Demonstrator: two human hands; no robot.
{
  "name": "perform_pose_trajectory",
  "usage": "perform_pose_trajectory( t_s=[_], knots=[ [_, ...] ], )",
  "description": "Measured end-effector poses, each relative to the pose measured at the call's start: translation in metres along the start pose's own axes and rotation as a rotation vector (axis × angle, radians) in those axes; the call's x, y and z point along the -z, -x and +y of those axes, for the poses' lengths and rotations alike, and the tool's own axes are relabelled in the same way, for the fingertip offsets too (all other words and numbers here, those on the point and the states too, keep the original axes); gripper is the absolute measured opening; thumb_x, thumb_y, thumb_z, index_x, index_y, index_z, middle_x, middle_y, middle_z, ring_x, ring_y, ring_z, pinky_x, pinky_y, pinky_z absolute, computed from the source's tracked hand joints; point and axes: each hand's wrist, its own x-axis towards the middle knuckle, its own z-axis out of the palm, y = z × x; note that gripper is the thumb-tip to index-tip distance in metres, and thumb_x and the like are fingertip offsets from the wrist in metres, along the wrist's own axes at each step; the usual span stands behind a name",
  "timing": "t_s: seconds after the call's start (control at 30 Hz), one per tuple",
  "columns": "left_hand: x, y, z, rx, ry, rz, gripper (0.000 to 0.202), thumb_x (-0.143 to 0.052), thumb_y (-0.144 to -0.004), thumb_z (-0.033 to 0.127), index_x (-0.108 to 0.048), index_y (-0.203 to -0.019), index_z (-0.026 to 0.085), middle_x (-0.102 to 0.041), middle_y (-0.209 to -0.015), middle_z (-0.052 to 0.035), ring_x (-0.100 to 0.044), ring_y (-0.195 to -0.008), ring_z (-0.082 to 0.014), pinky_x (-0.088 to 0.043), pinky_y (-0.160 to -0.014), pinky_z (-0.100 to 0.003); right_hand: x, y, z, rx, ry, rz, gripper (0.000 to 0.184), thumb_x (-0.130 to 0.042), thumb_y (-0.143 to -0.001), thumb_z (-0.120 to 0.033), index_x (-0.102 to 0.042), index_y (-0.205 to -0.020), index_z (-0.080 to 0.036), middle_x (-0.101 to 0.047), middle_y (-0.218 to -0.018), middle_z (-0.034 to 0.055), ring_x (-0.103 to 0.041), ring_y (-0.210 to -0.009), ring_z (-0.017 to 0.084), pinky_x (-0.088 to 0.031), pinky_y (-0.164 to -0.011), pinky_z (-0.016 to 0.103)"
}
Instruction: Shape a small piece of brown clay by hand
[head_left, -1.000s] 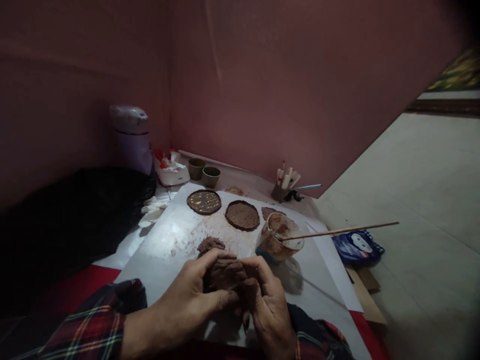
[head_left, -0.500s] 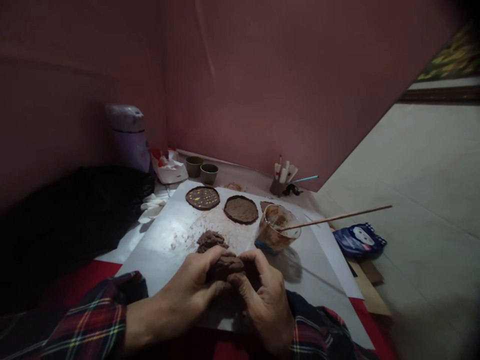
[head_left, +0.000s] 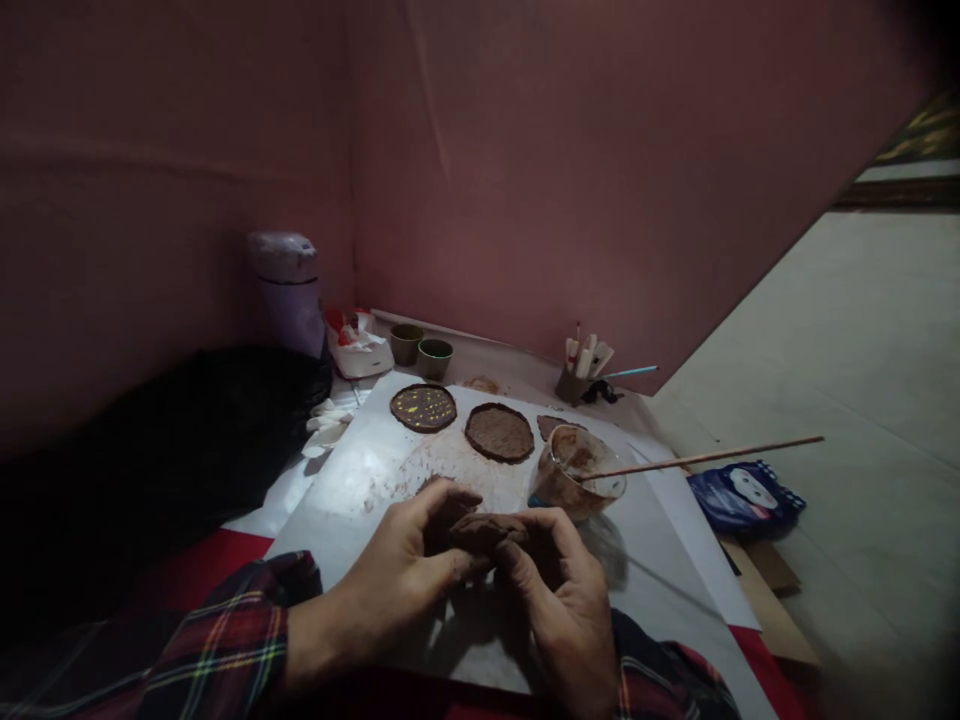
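Holding clay (head_left: 489,533), both hands low over the white paper (head_left: 652,585), lump lifted clear of it, midway between them. Right hand (head_left: 562,590): thumb and fingers pinching the lump's right end. Left hand (head_left: 397,560): curled around the other end, thumb along the near side, forefinger arched above; how hard it presses, cannot tell.

Clay brown, dull, uneven, creased on top. Judged by eye: soft, light, easily dented, tacky rather than slick; thin edges probably crack or tear. Best hold likely the thick middle, broad finger pads, support from below.

Beyond the hands, two flat clay rounds with raised, rough rims: dotted disc (head_left: 424,408), specked yellow; plain disc (head_left: 500,433), grainy and matte. Glass (head_left: 559,487) right of these, clear walls smeared brown; stick (head_left: 712,459), thin and straight, leans out over its rim. Brown smears on the paper.
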Motion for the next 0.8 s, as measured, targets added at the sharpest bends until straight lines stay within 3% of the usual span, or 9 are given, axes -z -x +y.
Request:
perform_pose_trajectory(
  t_s=[0.07,0.2,0.33,0.53,0.67,0.8],
  knots=[
    [0.0007,-0.0006,0.0000,0.019,0.022,0.004,0.019,-0.062,-0.079,0.020,-0.061,-0.098,0.015,-0.067,-0.095,-0.0065,-0.061,-0.089,-0.0219,-0.049,-0.076,-0.032,0.0004,0.0002,0.0019,0.008,0.073,-0.002,0.019,-0.057,-0.085,-0.039,-0.057,-0.091,-0.021,-0.070,-0.084,0.0038,-0.067,-0.076,0.019,-0.051,-0.066,0.026],
    [0.0017,-0.0013,0.0017,0.027,0.082,-0.001,0.022,-0.062,-0.081,0.025,-0.063,-0.100,0.013,-0.067,-0.095,-0.0073,-0.061,-0.093,-0.0231,-0.048,-0.080,-0.033,0.0014,-0.0001,0.0068,0.006,0.157,-0.016,0.024,-0.054,-0.086,-0.042,-0.054,-0.096,-0.021,-0.069,-0.087,0.0053,-0.066,-0.078,0.020,-0.051,-0.065,0.027],
    [0.0018,-0.0022,0.0020,0.037,0.049,-0.027,0.023,-0.063,-0.080,0.028,-0.066,-0.098,0.014,-0.068,-0.094,-0.0067,-0.061,-0.091,-0.0228,-0.048,-0.078,-0.031,0.0013,-0.0006,0.0064,-0.002,0.119,-0.016,0.024,-0.055,-0.086,-0.040,-0.055,-0.102,-0.021,-0.070,-0.093,0.0059,-0.067,-0.085,0.021,-0.052,-0.070,0.028],
    [0.0023,-0.0020,0.0047,-0.023,0.000,-0.030,0.028,-0.066,-0.079,0.028,-0.064,-0.104,0.017,-0.066,-0.096,-0.0046,-0.059,-0.090,-0.0201,-0.047,-0.077,-0.029,-0.0001,0.0023,0.0010,0.022,-0.003,-0.026,0.014,-0.054,-0.089,-0.034,-0.060,-0.096,-0.023,-0.071,-0.090,0.0026,-0.067,-0.083,0.018,-0.051,-0.072,0.025],
    [0.0019,-0.0013,0.0072,0.002,-0.012,-0.025,0.021,-0.061,-0.083,0.032,-0.067,-0.091,0.013,-0.064,-0.088,-0.0053,-0.058,-0.083,-0.0189,-0.046,-0.071,-0.028,0.0007,0.0032,0.0022,0.049,0.046,-0.034,0.016,-0.056,-0.088,-0.035,-0.060,-0.097,-0.023,-0.070,-0.090,0.0031,-0.067,-0.083,0.019,-0.051,-0.070,0.025],
    [0.0011,0.0001,0.0063,-0.015,0.039,-0.003,0.024,-0.058,-0.086,0.034,-0.065,-0.094,0.013,-0.063,-0.091,-0.0061,-0.058,-0.086,-0.0195,-0.046,-0.075,-0.030,0.0018,0.0033,0.0060,0.070,0.098,-0.026,0.020,-0.054,-0.088,-0.036,-0.059,-0.102,-0.023,-0.069,-0.093,0.0043,-0.066,-0.086,0.020,-0.051,-0.073,0.026]
  ],
)
